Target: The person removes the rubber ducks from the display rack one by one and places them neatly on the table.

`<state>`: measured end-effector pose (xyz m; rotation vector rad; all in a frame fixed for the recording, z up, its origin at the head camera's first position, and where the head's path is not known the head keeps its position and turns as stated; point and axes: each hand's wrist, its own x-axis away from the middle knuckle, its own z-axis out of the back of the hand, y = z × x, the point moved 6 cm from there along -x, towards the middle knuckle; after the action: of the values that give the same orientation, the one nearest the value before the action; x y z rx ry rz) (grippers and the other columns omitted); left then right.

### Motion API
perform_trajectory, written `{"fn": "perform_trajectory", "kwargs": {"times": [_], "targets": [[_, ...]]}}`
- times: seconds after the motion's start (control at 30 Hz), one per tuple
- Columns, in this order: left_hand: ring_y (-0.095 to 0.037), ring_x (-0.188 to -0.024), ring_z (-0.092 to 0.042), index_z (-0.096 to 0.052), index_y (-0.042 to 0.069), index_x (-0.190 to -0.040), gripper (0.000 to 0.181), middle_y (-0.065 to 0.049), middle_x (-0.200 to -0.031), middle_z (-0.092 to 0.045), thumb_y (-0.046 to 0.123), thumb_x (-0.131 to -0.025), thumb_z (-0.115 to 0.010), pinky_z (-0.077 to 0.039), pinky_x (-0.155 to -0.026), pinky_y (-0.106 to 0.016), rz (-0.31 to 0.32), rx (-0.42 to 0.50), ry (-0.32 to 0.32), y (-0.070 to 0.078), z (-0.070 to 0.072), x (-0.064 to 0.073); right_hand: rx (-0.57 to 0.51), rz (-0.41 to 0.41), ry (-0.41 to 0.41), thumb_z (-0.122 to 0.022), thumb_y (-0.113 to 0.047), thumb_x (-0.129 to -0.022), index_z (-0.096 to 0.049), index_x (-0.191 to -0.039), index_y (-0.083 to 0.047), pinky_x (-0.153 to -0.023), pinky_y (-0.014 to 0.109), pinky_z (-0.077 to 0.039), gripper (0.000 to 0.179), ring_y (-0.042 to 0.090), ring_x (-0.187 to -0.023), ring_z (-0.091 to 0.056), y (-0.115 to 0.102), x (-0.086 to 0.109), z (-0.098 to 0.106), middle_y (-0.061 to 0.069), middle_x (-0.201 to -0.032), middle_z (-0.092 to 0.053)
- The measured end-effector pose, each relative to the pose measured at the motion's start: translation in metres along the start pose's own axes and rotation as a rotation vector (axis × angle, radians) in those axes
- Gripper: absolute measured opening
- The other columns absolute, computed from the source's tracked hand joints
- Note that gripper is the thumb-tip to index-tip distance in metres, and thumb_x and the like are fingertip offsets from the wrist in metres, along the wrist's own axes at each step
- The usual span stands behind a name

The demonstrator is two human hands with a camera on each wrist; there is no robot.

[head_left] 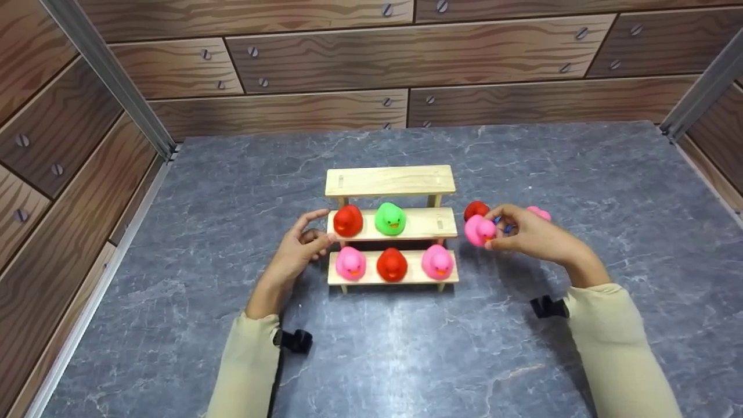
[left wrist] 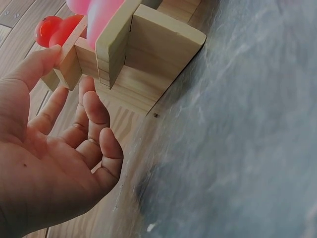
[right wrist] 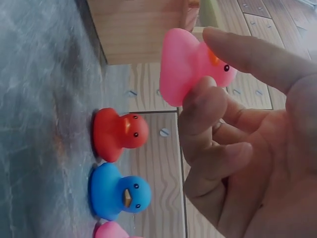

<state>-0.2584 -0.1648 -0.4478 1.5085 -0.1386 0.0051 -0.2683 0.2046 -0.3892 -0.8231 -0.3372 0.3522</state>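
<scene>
Thumb and fingertips of the right hand [head_left: 531, 235] pinched a pink duck [head_left: 479, 230], holding it above the table [head_left: 371, 348], just right of a three-step wooden stand [head_left: 389, 181]. The thumb pressed close by the duck's orange beak. Beyond the held duck, on the table, stood a loose red duck [right wrist: 119, 135], with a blue duck [right wrist: 119, 192] to its right, partly hidden by the hand in the head view, and another pink duck [head_left: 540, 213] farther right.

At the stand's left side, the left hand [head_left: 296, 247] gripped the end of the middle shelf between thumb and index finger, the thumb on the near side and the index finger on the far side; its other fingers were bent. On that shelf sat a red duck at the left end and a green duck [head_left: 390, 219] in the middle. The near, lowest shelf bore three ducks: pink on the left, red in the middle, pink on the right. Pale sleeves [head_left: 246, 366] covered both forearms, and wood-patterned walls [head_left: 371, 58] rose at the far, left and right sides.
</scene>
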Motion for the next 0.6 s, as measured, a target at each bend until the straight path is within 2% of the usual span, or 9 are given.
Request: {"fn": "perform_trajectory", "kwargs": {"times": [0.33,0.6], "targets": [[-0.011,-0.067,-0.05,-0.048,0.017,-0.138,0.053,0.003,-0.077,-0.059,0.01,-0.089,-0.067,-0.04,-0.061,-0.022,0.011,-0.017,-0.001,0.002,0.001,0.002,-0.017,-0.024,-0.033,-0.072,-0.008,-0.082,-0.051,-0.117,0.005,-0.061,0.021,-0.043,0.043,0.009,-0.07,-0.048,0.013,-0.004,-0.003,0.005,-0.087,-0.05],[-0.012,-0.067,-0.05,-0.047,0.013,-0.139,0.054,0.004,-0.077,-0.06,0.008,-0.089,-0.066,-0.039,-0.061,-0.022,-0.002,-0.026,-0.015,0.001,0.0,0.0,-0.045,-0.043,-0.081,-0.072,-0.007,-0.081,-0.05,-0.116,0.006,-0.063,0.021,-0.047,0.044,0.01,-0.076,-0.05,0.019,-0.004,-0.006,0.008,-0.092,-0.054]]}}
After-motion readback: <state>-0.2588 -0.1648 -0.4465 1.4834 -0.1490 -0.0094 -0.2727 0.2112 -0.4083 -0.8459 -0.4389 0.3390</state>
